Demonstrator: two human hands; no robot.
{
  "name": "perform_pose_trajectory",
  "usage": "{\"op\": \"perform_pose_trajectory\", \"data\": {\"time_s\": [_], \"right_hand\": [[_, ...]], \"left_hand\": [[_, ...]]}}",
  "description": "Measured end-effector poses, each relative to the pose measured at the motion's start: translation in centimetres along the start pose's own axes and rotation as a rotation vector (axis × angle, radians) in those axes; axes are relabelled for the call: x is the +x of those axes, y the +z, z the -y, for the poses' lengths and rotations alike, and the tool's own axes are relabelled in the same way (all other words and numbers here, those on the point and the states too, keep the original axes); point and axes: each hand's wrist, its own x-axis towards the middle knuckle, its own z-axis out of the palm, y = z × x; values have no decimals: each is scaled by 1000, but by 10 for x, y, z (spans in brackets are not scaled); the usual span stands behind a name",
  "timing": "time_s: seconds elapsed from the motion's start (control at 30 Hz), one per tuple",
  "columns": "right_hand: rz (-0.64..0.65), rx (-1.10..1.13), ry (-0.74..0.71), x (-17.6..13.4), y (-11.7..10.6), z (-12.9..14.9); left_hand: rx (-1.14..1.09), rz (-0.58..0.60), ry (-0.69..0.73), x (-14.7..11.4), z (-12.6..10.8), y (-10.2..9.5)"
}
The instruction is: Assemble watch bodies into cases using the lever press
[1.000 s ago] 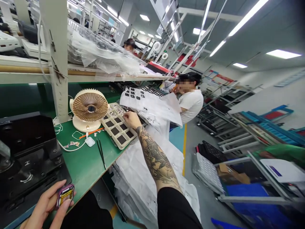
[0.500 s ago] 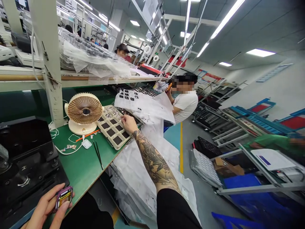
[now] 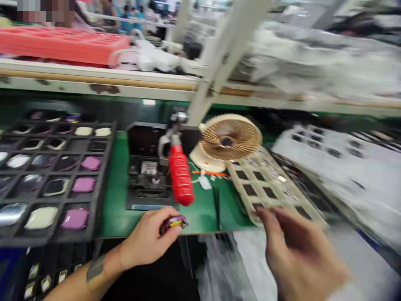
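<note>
My left hand (image 3: 147,236) grips a small purple watch case (image 3: 173,224) between thumb and fingers, with yellow parts showing inside it. It is just in front of a black fixture (image 3: 134,184) whose clamp has a red handle (image 3: 181,177). Blurred by motion, my right hand (image 3: 297,251) has thumb and forefinger pinched together over the near edge of a beige compartment tray (image 3: 259,190). Whatever is between those fingertips cannot be made out. Black pads and small shiny parts lie in the tray. Black tweezers (image 3: 216,209) rest on the green bench between my hands.
To the left, a black tray (image 3: 105,184) holds several purple, cream and dark watch cases. A beige fan (image 3: 232,136) stands behind the compartment tray. White sheets (image 3: 332,179) with black pieces lie to the right. A red tray (image 3: 62,46) sits on the shelf above.
My view has swung left and levelled toward the fixture. My right hand has drawn back from the compartment tray toward me. The left hand still holds the watch case, now before the fixture.
</note>
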Motion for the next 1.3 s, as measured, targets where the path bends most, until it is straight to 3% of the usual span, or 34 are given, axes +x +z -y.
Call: {"op": "perform_pose_trajectory", "data": {"time_s": [0.17, 0.33, 0.57, 0.87, 1.13, 1.23, 1.3], "right_hand": [[142, 291, 37, -66, 35, 32], [320, 460, -146, -69, 59, 55], [533, 513, -200, -74, 60, 73], [741, 520, -249, -74, 52, 69], [652, 688, -57, -91, 59, 70], [649, 782, 75, -99, 61, 63], [667, 788, 85, -98, 60, 60]], "left_hand": [[-111, -57, 92, 11, -2, -5], [-105, -62, 121, 5, -6, -9], [-65, -71, 125, -1, 2, -5], [-15, -67, 137, -7, 1, -3], [37, -39, 143, -5, 8, -7], [21, -21, 150, -4, 7, -8], [21, -32, 152, -2, 7, -8]]}}
